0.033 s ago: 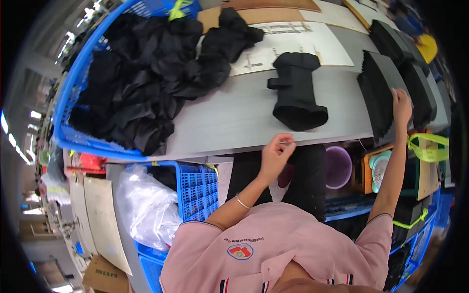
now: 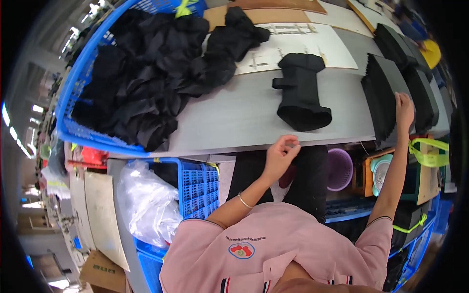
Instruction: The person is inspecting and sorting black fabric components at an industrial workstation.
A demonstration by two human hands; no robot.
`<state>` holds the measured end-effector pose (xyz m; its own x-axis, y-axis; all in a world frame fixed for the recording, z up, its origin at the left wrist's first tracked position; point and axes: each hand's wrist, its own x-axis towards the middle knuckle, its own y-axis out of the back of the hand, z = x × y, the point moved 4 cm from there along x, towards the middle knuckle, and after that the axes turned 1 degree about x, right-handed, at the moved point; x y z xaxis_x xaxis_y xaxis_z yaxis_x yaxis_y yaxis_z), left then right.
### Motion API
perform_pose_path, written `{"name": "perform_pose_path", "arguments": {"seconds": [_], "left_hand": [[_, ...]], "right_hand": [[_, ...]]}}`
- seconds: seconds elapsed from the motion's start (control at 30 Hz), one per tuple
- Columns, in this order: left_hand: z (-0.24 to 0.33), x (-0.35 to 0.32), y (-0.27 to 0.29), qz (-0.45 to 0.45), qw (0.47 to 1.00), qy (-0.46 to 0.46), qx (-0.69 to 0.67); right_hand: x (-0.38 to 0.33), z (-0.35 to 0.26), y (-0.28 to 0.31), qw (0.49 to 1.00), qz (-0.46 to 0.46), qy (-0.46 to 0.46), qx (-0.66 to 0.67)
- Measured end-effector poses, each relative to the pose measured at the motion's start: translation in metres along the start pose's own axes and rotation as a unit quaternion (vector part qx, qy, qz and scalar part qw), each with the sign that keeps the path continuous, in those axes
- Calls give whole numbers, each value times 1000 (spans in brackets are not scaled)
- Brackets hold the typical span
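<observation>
On the grey table lies a black fabric sleeve (image 2: 298, 93), flared at both ends, with a small loop on its left side. My left hand (image 2: 282, 156) hovers at the table's front edge, just below the sleeve, its fingers loosely bent and thumb apart, with nothing in it. At the right, my right hand (image 2: 404, 112) reaches to a stack of black flat pieces (image 2: 383, 93). Its fingers are pinched together at the stack's upper right edge; the fingertips partly hide what they grip.
A large blue basket (image 2: 62, 119) heaped with crumpled black fabric pieces (image 2: 146, 73) takes up the left. White marked board (image 2: 332, 49) lies behind the sleeve. More black stacks (image 2: 420, 93) stand far right. Beneath the table are a blue crate (image 2: 199, 190) and purple basket (image 2: 340, 169).
The whole view has shifted slightly, so things sit a little farther right. My left fingers and thumb have parted a little. My right hand stays at the black stack.
</observation>
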<state>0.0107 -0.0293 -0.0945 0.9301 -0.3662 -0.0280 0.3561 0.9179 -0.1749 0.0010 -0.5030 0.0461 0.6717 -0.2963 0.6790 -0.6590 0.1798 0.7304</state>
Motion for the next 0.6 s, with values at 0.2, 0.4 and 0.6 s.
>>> {"name": "perform_pose_path", "arguments": {"seconds": [0.2,0.4,0.6], "left_hand": [[-2,-21,-19,-58,998,22,-21],[-4,-29,-24,-82,993,74,-45],[-9,-31,-26,-118,989,79,-43]], "right_hand": [[9,11,4,997,-66,0,30],[23,38,-11,981,-158,-94,56],[4,-22,6,981,-62,130,-132]]}}
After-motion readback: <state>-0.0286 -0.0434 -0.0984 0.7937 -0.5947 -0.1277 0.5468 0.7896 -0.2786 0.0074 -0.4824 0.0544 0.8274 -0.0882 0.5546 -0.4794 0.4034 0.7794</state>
